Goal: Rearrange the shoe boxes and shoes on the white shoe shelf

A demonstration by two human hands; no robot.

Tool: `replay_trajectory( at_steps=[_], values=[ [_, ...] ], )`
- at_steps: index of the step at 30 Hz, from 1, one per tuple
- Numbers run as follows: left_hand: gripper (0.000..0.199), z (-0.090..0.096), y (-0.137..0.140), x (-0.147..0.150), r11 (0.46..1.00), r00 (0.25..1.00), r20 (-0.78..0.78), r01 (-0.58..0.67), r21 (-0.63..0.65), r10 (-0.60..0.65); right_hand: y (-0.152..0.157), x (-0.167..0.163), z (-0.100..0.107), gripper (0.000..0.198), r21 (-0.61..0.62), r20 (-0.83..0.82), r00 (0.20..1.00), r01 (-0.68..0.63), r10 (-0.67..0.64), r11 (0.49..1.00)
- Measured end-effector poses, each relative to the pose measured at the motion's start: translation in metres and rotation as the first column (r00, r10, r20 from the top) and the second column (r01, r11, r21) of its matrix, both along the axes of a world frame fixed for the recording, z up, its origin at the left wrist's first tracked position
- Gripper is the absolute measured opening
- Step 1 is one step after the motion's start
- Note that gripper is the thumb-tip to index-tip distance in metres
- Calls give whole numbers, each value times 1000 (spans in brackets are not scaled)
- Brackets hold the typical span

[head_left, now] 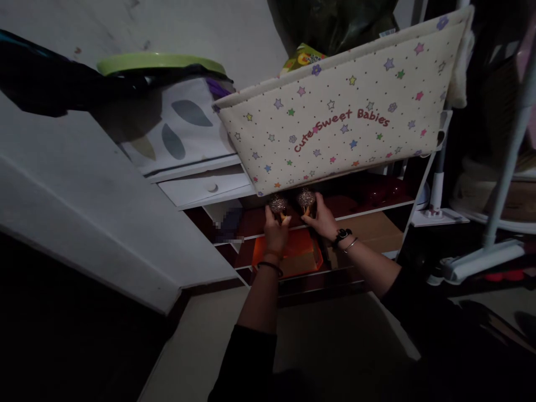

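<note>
dim overall | light falls on wall, upper centre | corners, bottom near black | slight blur

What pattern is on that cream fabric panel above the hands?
The fabric panel has small coloured stars and dots; head view.

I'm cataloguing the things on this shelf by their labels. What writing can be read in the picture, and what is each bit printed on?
"Cute Sweet Babies": red letters on the cream star-patterned fabric panel above the shelf.
Colourful package behind the panel: it has print, but too small and dark to read.
Glittery items in the left hand and right hand: no readable writing.
Nothing else legible.
</note>
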State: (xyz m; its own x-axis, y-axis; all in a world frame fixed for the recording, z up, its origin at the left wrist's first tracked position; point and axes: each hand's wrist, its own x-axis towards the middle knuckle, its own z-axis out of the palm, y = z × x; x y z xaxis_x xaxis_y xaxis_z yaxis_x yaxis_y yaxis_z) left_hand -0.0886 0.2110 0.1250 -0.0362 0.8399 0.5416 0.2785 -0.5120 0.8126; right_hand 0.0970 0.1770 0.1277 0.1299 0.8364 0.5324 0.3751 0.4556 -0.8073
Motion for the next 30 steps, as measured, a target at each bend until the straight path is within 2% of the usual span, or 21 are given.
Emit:
replay_trajectory(
  at_steps=[9,16,19,21,23,25,27,29,30],
  values=[
    [89,-4,-2,1,1000,1000,22,-20,-4,20,6,5,-7,89,36,11,1000,-22,22,999],
    [91,-1,-3,5,999,999,27,-24,-34,25,9,3,-4,95,-8,32,999,-7,7,1000],
    [95,4,-8,5,998,998,55,-28,-55,31,1,2,-3,108,-53,21,1000,24,-23,998],
    [99,4,-18,6,995,994,47,-103,7,103,-12,8,-5,117,-15,24,999,35,-35,999],
    [94,2,-31,10,959,971,3,-237,158,240,-31,27,-8,106,111,42,996,73,-79,991],
    [80,-1,-48,22,896,949,-53,-275,349,312,-51,60,-11,84,248,39,976,196,-212,949],
    [62,-2,-64,44,864,960,-127,-162,476,249,-67,105,-13,74,294,-34,922,377,-385,878],
    [45,0,-76,76,863,969,-203,-21,504,142,-76,153,-12,73,214,-163,851,525,-499,824],
    [41,2,-80,94,871,968,-235,41,490,87,-77,175,-11,71,129,-236,821,557,-520,821]
  ],
)
